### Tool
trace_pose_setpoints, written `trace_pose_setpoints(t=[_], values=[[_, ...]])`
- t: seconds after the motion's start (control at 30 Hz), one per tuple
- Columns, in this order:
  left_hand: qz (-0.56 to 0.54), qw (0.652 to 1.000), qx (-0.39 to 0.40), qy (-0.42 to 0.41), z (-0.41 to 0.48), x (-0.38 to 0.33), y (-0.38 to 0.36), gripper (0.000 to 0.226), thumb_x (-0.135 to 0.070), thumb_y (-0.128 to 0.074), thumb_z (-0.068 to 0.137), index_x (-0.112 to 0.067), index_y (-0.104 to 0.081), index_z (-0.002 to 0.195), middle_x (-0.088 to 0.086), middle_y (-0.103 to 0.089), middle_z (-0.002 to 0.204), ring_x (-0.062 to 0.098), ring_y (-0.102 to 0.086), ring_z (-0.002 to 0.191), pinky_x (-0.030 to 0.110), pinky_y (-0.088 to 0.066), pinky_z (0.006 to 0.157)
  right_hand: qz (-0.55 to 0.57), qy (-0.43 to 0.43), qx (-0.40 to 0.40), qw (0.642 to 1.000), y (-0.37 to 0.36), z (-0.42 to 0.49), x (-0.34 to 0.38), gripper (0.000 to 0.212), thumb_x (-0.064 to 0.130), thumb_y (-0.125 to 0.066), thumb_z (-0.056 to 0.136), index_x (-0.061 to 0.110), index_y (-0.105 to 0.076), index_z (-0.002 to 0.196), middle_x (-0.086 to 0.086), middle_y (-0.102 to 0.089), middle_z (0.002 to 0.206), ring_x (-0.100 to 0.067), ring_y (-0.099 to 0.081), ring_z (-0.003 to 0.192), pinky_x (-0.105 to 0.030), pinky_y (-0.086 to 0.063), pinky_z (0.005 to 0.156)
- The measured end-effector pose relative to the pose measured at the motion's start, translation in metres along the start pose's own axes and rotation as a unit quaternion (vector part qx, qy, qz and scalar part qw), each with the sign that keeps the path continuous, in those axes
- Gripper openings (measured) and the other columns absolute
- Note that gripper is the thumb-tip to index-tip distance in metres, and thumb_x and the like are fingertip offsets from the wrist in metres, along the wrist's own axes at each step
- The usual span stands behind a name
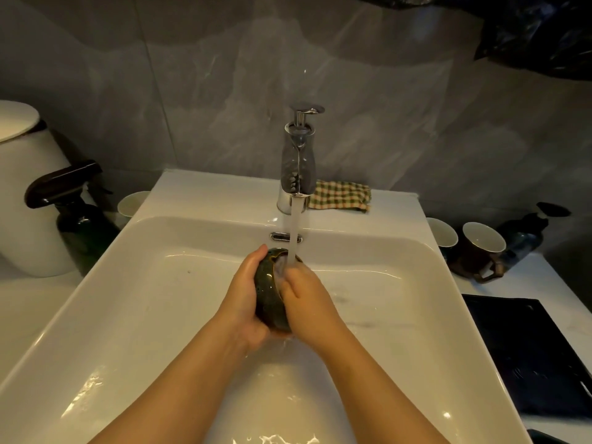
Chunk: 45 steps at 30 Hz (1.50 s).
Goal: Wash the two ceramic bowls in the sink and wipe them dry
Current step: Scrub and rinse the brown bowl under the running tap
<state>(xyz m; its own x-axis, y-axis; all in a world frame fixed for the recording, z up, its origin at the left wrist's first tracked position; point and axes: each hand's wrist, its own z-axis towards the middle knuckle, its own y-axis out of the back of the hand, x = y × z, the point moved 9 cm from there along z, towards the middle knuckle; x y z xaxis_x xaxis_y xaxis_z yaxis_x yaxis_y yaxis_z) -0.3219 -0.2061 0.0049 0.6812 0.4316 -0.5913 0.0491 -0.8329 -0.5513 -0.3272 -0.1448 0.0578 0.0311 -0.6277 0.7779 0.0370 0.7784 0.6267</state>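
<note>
Ceramic bowl (pixel 267 296), dark green and glossy, sits tipped on its edge directly under the faucet (pixel 298 165), with its open side turned toward the falling water stream (pixel 293 232), which lands in its hollow. It is held in the air above the basin of the sink (pixel 160 299), not resting on it. The left grip (pixel 243 299) cups the bowl from its outer wall and base, fingers curled round the far rim and palm under the foot, carrying the weight. The right grip (pixel 307 299) comes in from the other side of the stream with fingers laid fairly straight into the hollow, pressing on the inner surface rather than clasping; whether its thumb pinches the rim I cannot tell. Glazed ceramic like this should feel stiff and moderately heavy for its size, and wet glaze is slippery, so a drop onto the hard basin below the faucet could chip or crack it. The safer hold is probably the one shown: palm under the foot and fingertips hooked over the rim, not a pinch on the smooth wall. A second bowl is not visible anywhere around the faucet, so I judge the washing to be at an early or middle stage. A checked cloth (pixel 341 195) lies folded just behind and beside the faucet on the sink ledge, likely meant for drying.
</note>
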Motion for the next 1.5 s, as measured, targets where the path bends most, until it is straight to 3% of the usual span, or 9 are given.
trace_pose_setpoints(t=[0.27, 0.4, 0.6, 0.77, 1.03, 1.2, 1.33, 1.43, 1.5], values=[[0.009, 1.000, 0.009, -0.024, 0.001, -0.009, 0.001, 0.027, -0.039, -0.060, 0.078, -0.015, -0.068, 0.088, 0.013, -0.068, 0.083, 0.031, -0.062, 0.082, 0.047, -0.049, 0.073, 0.194, -0.225, 0.111, 0.948, -0.005, -0.017, -0.006, 0.028, 0.039, -0.043, 0.084, 0.015, -0.057, 0.083, -0.010, -0.057, 0.092, -0.028, -0.057, 0.090, -0.042, -0.051, 0.081], [-0.034, 0.999, 0.029, -0.007, 0.004, -0.011, 0.003, 0.030, -0.039, -0.057, 0.075, -0.017, -0.067, 0.093, 0.016, -0.069, 0.093, 0.038, -0.060, 0.091, 0.057, -0.047, 0.082, 0.483, -0.233, -0.111, 0.837, 0.039, -0.013, -0.033, 0.031, 0.015, -0.037, 0.092, 0.006, -0.057, 0.070, -0.012, -0.058, 0.069, -0.019, -0.056, 0.058, -0.025, -0.047, 0.052], [-0.081, 0.996, 0.043, 0.011, 0.009, -0.009, 0.004, 0.033, -0.043, -0.054, 0.075, -0.025, -0.067, 0.099, 0.013, -0.065, 0.112, 0.039, -0.057, 0.107, 0.065, -0.040, 0.091, 0.334, -0.185, -0.149, 0.912, 0.058, -0.009, -0.056, 0.018, 0.015, -0.051, 0.079, 0.011, -0.055, 0.062, -0.014, -0.051, 0.066, -0.024, -0.048, 0.059, -0.028, -0.040, 0.051], [-0.027, 0.997, 0.075, -0.006, 0.006, -0.010, -0.004, 0.041, -0.041, -0.061, 0.070, -0.016, -0.070, 0.100, 0.015, -0.071, 0.098, 0.033, -0.063, 0.094, 0.050, -0.049, 0.086, 0.247, -0.102, -0.040, 0.963, 0.016, -0.007, -0.026, 0.034, 0.013, -0.066, 0.077, 0.032, -0.058, 0.104, 0.001, -0.052, 0.119, -0.015, -0.053, 0.108, -0.034, -0.051, 0.091], [0.175, 0.979, -0.001, -0.105, 0.004, -0.017, -0.001, 0.018, -0.016, -0.058, 0.074, -0.013, -0.061, 0.091, 0.016, -0.065, 0.087, 0.031, -0.062, 0.079, 0.039, -0.051, 0.069, -0.011, -0.162, -0.086, 0.983, 0.030, -0.010, -0.048, 0.031, 0.025, -0.052, 0.089, 0.024, -0.043, 0.118, -0.003, -0.062, 0.099, -0.026, -0.061, 0.090, -0.039, -0.053, 0.076], [0.095, 0.984, -0.079, -0.128, 0.004, -0.027, 0.016, 0.025, -0.022, -0.053, 0.083, -0.009, -0.063, 0.102, 0.018, -0.067, 0.098, 0.034, -0.063, 0.091, 0.041, -0.053, 0.073, 0.298, -0.290, 0.032, 0.909, -0.005, -0.021, -0.062, 0.024, 0.025, -0.054, 0.082, 0.014, -0.062, 0.102, -0.016, -0.068, 0.100, -0.032, -0.068, 0.085, -0.046, -0.059, 0.071], [0.139, 0.980, -0.084, -0.114, 0.003, -0.028, 0.014, 0.026, -0.031, -0.052, 0.087, -0.017, -0.061, 0.107, 0.014, -0.067, 0.104, 0.033, -0.064, 0.096, 0.047, -0.057, 0.067, 0.385, -0.273, -0.032, 0.881, 0.005, -0.013, -0.063, 0.030, 0.008, -0.053, 0.082, 0.014, -0.054, 0.112, -0.015, -0.064, 0.105, -0.029, -0.064, 0.096, -0.042, -0.056, 0.080], [0.313, 0.922, -0.131, -0.184, -0.003, -0.041, 0.013, 0.024, -0.028, -0.048, 0.089, -0.028, -0.061, 0.109, 0.008, -0.066, 0.105, 0.026, -0.064, 0.092, 0.046, -0.058, 0.072, 0.346, -0.266, -0.071, 0.897, 0.017, -0.012, -0.069, 0.039, 0.004, -0.050, 0.082, 0.019, -0.050, 0.118, -0.010, -0.064, 0.105, -0.026, -0.064, 0.095, -0.043, -0.056, 0.084], [0.488, 0.812, -0.156, -0.278, -0.012, -0.057, 0.001, 0.029, -0.028, -0.046, 0.091, -0.034, -0.055, 0.118, 0.001, -0.065, 0.110, 0.019, -0.061, 0.094, 0.035, -0.054, 0.076, 0.316, -0.267, -0.074, 0.907, 0.022, -0.012, -0.071, 0.041, 0.009, -0.051, 0.083, 0.020, -0.052, 0.122, -0.008, -0.065, 0.107, -0.025, -0.063, 0.096, -0.046, -0.054, 0.087]])
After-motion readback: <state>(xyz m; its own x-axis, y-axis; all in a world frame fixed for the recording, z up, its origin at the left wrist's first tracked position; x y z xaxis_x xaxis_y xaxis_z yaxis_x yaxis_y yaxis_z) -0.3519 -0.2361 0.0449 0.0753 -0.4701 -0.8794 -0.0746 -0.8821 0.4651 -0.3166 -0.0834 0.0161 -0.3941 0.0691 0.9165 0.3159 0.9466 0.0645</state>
